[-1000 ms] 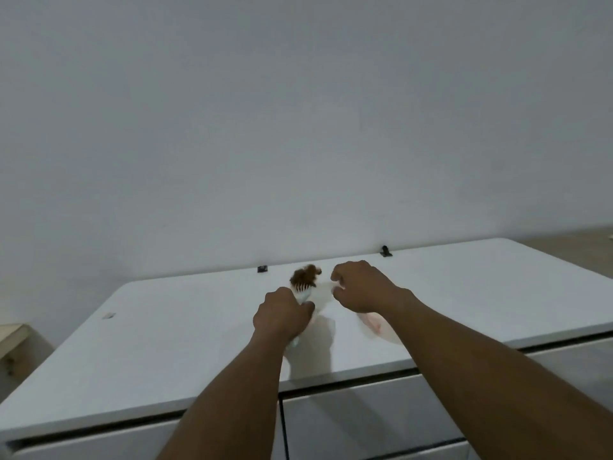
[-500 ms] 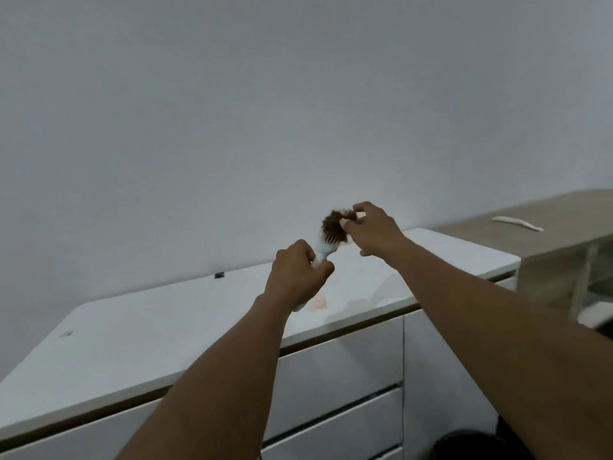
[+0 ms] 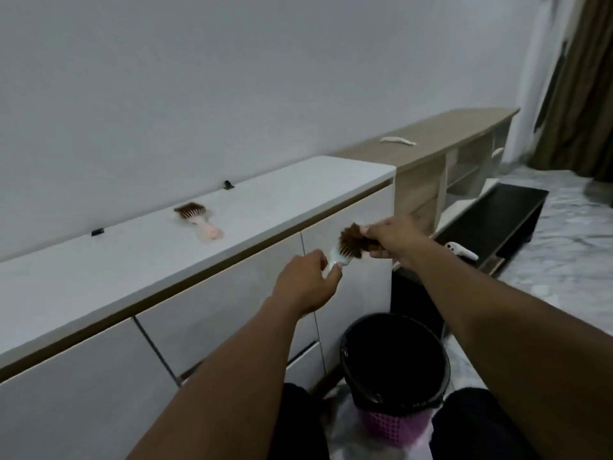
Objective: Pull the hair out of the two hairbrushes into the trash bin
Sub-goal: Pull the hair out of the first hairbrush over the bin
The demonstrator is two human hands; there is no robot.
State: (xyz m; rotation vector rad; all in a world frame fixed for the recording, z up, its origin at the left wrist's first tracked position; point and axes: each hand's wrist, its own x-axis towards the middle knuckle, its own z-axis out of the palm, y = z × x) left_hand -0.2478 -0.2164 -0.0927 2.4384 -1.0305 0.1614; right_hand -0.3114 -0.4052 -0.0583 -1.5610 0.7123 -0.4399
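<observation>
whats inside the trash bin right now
The trash bin has a black liner, and its inside shows only as dark, with no hair visible. The bottom is too dark to make out, so I cannot rule out anything lying there.

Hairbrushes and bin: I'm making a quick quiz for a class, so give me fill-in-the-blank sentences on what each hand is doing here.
1. The left hand grips the white hairbrush by its ____.
2. The right hand pinches the clump of brown ____ on that brush.
3. The pink hairbrush lies on the white ____.
4. The trash bin stands on the floor, ____ the hands.

Missing words: handle; hair; cabinet; below
</observation>
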